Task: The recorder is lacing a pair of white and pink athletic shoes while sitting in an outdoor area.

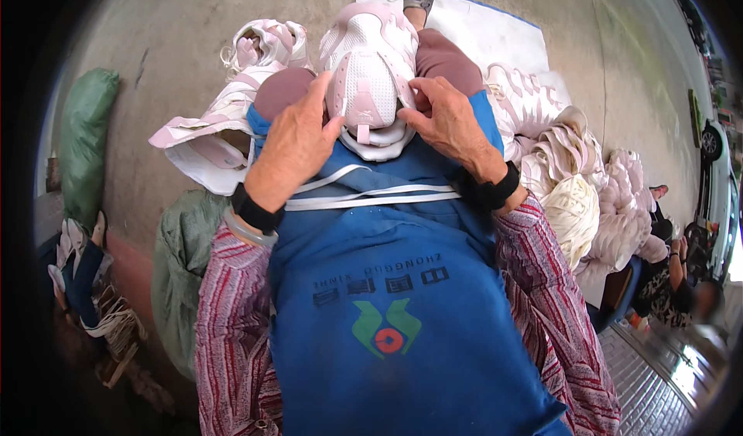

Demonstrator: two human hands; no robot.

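Note:
A pink and white sneaker upper (368, 60) rests on my lap between my knees, its tongue and padded collar toward me. My left hand (298, 145) grips its left edge between thumb and fingers. On the opposite edge, my right hand (449, 118) pinches the eyelet side the same way. White shoelaces (364, 201) lie across the blue apron (387, 266) just below the upper. To the left of my knee, more pink and white shoe uppers (232, 122) are stacked, one with its inside showing.
Bundled uppers (569, 153) and a cream heap of laces (574, 215) sit at my right. A white sheet (487, 29) covers floor ahead. Green sacks (89, 145) stand at left. Other people sit at the lower left and the right, with a parked car (720, 157) beyond.

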